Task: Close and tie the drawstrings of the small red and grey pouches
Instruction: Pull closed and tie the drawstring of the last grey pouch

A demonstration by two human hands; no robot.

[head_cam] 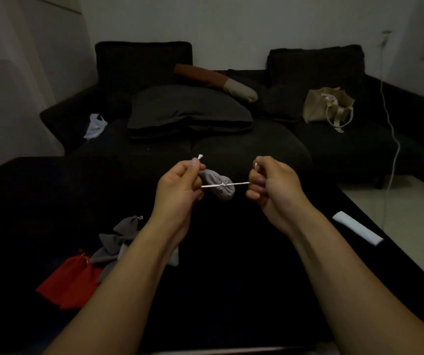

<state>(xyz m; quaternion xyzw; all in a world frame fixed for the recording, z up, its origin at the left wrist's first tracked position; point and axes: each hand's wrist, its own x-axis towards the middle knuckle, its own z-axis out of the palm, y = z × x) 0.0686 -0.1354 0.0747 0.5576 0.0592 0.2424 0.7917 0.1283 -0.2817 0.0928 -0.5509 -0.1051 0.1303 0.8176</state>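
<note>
Dim room, one person, two bare forearms reaching out over a black bench (231,252)

Left hand (177,185) curled, pinching one end of a white drawstring (213,186); a knotted tip sticks up above the thumb. Right hand (270,183) curled round the other end, a short loop showing over its fingers. String runs taut between the two hands

One grey pouch (217,184) hangs on that string, held up off the bench, mouth gathered shut, a small knot at the cinch

On the bench, near the left forearm: a heap of grey pouches (115,242), at least two, exact count unclear as they overlap and the arm covers part. Touching them on the near-left side, red pouches (70,280), two as far as I can tell, lying flat

One white folded strip (357,228) on the bench's right edge, well apart from the pouches

Behind: one dark sofa (359,149) carrying one large dark cushion (188,111), one beige tote bag (326,106), one white plastic bag (95,125)
</note>
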